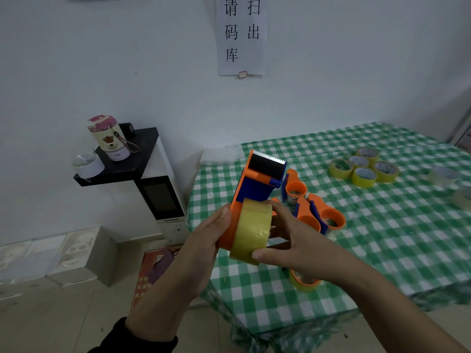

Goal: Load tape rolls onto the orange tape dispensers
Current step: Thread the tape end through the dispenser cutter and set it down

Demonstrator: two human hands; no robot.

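An orange and blue tape dispenser (257, 182) with a toothed metal blade at its top is held up over the table's left edge. My left hand (204, 240) grips its orange hub side from the left. A yellow tape roll (251, 230) sits on the dispenser's hub, and my right hand (293, 240) holds the roll with thumb below and fingers over its top and right side. Several more orange dispensers (316, 210) lie on the green checked tablecloth (382, 238) just behind my hands. A cluster of yellow tape rolls (363, 166) rests farther back.
Another loaded dispenser (303, 282) peeks out under my right wrist. Clear tape rolls (444, 174) lie at the table's far right. Left of the table stands a white machine (163, 200) with a black shelf carrying a pink-lidded bottle (109, 137). White foam blocks (76, 253) sit on the floor.
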